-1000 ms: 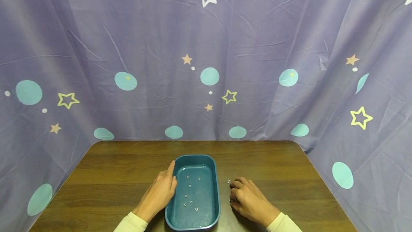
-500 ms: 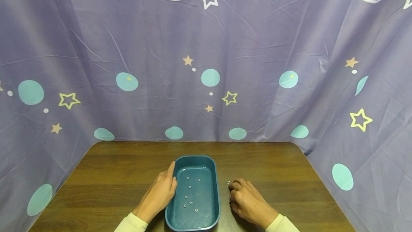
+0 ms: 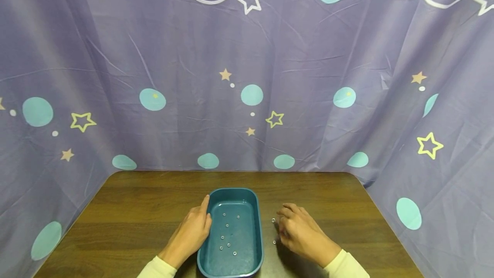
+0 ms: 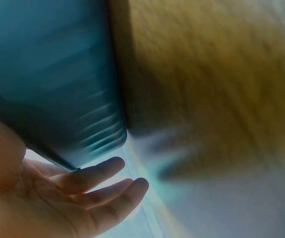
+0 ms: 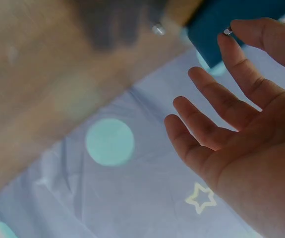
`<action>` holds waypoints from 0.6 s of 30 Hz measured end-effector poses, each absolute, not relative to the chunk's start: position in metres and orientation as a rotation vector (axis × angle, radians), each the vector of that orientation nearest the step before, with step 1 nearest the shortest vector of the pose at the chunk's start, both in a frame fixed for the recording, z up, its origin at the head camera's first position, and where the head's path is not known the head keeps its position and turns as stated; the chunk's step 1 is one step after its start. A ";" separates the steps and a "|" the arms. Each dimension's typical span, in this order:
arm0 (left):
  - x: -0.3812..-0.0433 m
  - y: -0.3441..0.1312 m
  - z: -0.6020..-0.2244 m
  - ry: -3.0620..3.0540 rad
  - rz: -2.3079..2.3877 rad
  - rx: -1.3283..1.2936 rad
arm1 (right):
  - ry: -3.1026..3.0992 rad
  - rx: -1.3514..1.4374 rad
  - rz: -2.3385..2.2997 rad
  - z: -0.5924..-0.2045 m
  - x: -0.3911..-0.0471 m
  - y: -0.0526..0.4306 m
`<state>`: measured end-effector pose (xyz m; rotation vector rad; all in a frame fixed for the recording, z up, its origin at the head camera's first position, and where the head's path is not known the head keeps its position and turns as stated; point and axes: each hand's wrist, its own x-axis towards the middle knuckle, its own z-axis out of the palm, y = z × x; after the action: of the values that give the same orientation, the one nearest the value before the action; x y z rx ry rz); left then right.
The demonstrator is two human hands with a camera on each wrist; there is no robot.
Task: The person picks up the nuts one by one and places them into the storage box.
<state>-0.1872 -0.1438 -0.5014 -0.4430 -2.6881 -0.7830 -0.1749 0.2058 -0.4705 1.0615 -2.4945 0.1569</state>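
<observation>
A teal rectangular tray [image 3: 245, 265] stands on the wooden table, with several small metal nuts [image 3: 228, 245] scattered over its floor. My left hand [image 3: 191, 231] rests along the tray's left side, its index finger reaching up by the rim. The left wrist view shows its other fingers loosely extended beside the ribbed outer wall [image 4: 100, 119]. Right of the tray, my right hand [image 3: 302, 235] is raised over the table. Its thumb and index fingertips pinch one nut [image 5: 227, 30], while the remaining fingers are spread. Two more nuts lie close by, a far one [image 3: 273, 220] and a near one [image 3: 274, 242].
The brown wooden table [image 3: 332, 192] extends to both sides of the tray. A purple curtain [image 3: 301, 63] with moons, stars and dots hangs behind it and along both sides.
My right hand has pinched a nut and lifted it a little from the table, its fingers spreading. The left hand and the tray have stayed in place.
</observation>
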 end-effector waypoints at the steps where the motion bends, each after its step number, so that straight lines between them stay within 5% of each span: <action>1: -0.187 -0.144 -0.501 -2.691 -0.785 -0.441 | -2.486 1.055 0.164 -0.465 -0.175 0.205; 18: -0.187 -0.144 -0.503 -2.653 -0.765 -0.468 | -2.354 1.047 0.181 -0.391 -0.186 0.195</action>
<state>-0.1875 -0.1438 -0.5025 -0.4681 -2.6528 -0.7649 -0.1863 0.1950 -0.3915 1.0471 -2.3536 0.1808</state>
